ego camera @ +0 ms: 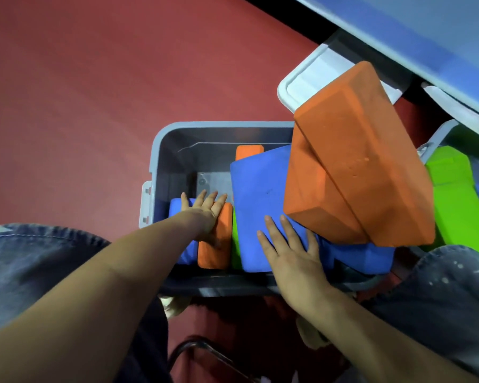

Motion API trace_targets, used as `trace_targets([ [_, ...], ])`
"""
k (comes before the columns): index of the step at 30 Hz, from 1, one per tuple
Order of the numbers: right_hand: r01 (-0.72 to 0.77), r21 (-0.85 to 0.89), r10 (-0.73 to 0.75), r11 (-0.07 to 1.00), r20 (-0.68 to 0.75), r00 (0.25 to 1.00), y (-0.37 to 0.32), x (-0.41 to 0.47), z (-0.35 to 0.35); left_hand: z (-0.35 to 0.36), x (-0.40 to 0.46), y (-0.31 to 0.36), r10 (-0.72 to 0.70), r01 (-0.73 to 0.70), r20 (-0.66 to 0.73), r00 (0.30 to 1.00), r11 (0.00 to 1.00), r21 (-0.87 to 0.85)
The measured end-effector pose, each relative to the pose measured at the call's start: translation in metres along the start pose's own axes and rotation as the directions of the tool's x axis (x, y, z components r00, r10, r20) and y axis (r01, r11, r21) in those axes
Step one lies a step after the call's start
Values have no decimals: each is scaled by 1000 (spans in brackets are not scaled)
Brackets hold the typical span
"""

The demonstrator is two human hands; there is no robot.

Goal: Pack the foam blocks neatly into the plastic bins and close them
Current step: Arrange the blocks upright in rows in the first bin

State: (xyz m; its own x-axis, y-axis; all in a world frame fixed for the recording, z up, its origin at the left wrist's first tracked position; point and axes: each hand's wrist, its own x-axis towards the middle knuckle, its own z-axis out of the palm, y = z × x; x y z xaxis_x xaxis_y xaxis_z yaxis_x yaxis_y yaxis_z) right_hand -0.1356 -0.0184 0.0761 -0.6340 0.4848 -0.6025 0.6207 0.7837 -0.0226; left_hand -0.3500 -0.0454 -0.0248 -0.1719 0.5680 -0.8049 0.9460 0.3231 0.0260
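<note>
A grey plastic bin (161, 150) sits open on the red floor between my knees. Inside it at the near left stand a blue block (174, 208), an orange block (219, 244) and a thin green block (235, 244) side by side. My left hand (205, 214) presses flat on the blue and orange ones, fingers straight. A large blue block (257, 194) lies tilted across the bin's middle, and my right hand (288, 252) rests flat on its near end. Two big orange blocks (357, 161) lean on top of it. Another orange block (248, 152) stands at the bin's far wall.
A pale grey lid (302, 78) lies behind the bin at the upper right. A second bin (440, 134) on the right holds green blocks (454, 194). A blue-grey table edge (426, 37) crosses the top right corner. My denim-clad knees flank the bin.
</note>
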Motion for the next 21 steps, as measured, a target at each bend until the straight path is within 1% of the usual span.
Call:
trace_targets([
  [1,19,-10,-19,1000,23,1000,2,-2,-4,4,-3,-6,-20,19,-48,999,999,-33],
  [3,21,-38,-20,999,42,999,3,-2,-11,15,-9,-15,-133,114,-131,982,983,-146],
  [4,24,-53,-22,998,30,999,2,-3,-11,20,-13,-18,-179,148,-134,975,966,-213],
  [6,3,-41,-2,999,11,1000,-2,-3,-5,20,-18,-27,-184,145,-119,976,949,-281],
  [9,-15,-32,16,999,13,1000,-4,-5,0,5,-23,-39,-81,59,-114,990,982,-179],
  [11,-10,-21,11,1000,20,1000,-1,-6,-2,4,-27,-36,-62,46,-118,991,990,-134],
  [14,-6,22,5,1000,24,1000,1,-8,-4,21,-26,-21,-129,119,-64,990,982,-144],
  [17,8,25,-9,1000,39,999,2,-7,-5,23,-18,-23,-139,134,-18,990,976,-173],
  [18,11,26,-12,1000,51,999,2,-7,-5,21,-17,-24,-145,141,-13,989,977,-158],
  [21,17,28,-19,999,70,997,5,-6,-7,18,-10,-20,-194,193,-19,981,980,-45],
])
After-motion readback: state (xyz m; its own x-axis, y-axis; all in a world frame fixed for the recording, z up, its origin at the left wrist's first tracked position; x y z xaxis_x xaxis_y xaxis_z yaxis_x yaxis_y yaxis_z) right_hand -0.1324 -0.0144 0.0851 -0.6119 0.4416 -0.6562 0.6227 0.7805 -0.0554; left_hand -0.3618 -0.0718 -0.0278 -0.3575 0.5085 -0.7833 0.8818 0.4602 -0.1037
